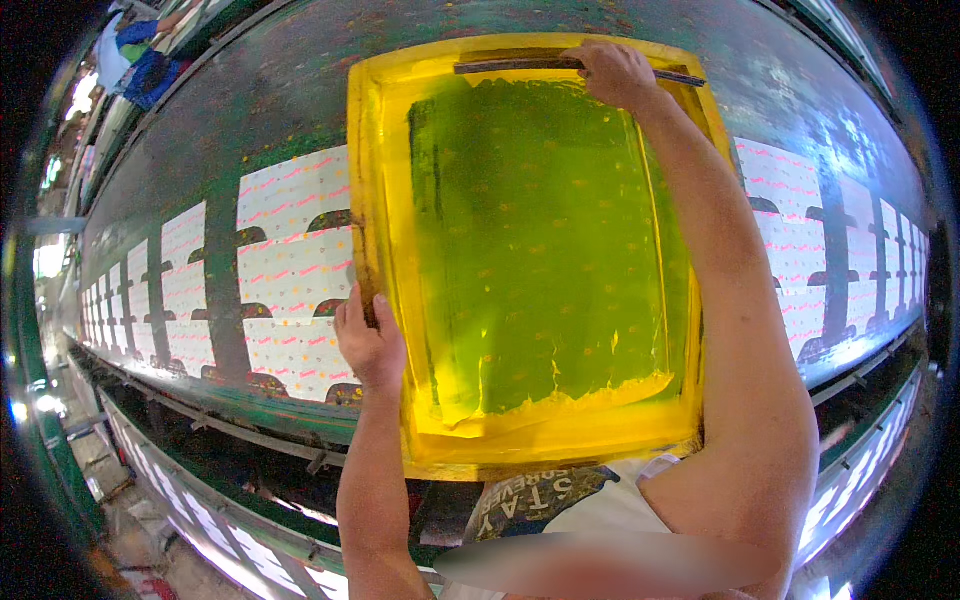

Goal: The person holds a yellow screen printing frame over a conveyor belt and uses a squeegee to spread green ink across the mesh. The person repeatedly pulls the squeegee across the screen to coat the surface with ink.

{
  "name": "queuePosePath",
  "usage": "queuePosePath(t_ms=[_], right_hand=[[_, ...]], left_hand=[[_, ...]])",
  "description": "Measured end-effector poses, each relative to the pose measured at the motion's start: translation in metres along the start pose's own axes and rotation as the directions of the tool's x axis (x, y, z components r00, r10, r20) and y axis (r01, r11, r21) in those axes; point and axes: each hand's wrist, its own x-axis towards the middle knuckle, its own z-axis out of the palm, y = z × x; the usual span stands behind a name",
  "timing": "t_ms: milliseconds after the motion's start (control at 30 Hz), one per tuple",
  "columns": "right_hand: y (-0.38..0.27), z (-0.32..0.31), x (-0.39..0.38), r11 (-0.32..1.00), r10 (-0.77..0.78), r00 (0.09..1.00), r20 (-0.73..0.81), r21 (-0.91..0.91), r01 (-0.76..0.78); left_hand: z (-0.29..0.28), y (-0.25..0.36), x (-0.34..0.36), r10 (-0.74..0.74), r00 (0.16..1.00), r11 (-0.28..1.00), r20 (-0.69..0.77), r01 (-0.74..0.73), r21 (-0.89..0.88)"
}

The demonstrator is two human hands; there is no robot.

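A screen-printing frame (375,75) with a yellow-coated rim lies over the long table in front of me. Its mesh (540,240) looks green, with thick yellow ink along the near edge and down the right side. My right hand (615,75) is closed on a dark, long squeegee (510,67) at the frame's far end. My left hand (370,335) grips the frame's left side, fingers on the outside and thumb toward the top. Whatever lies beneath the frame is mostly hidden.
White printed sheets (290,270) with dark cut-outs lie in rows on the dark green table (290,90), both left and right of the frame. Another person (140,60) stands beyond the table at far left. A lower level with pale sheets (215,520) runs below the near edge.
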Motion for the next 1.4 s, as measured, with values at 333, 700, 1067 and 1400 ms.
queuePosePath(t_ms=[333,700,1067,1400], right_hand=[[-0.032,-0.041,-0.049,0.997,-0.071,0.977,0.203,0.046,0.063],[-0.169,-0.095,-0.280,0.986,-0.121,0.954,0.274,0.144,0.084],[-0.278,-0.118,-0.464,0.983,-0.075,0.949,0.307,0.185,0.018],[-0.288,-0.116,-0.517,0.937,-0.139,0.970,0.201,0.344,0.063]], left_hand=[[-0.004,0.004,0.003,0.029,0.999,0.997,0.033,-0.027,-0.069],[-0.004,0.001,0.007,0.087,0.995,0.995,0.046,-0.084,-0.061],[-0.010,0.003,0.005,0.053,0.991,0.998,0.120,-0.056,0.015],[-0.008,0.013,-0.001,-0.031,0.999,0.985,0.014,0.028,0.169]])
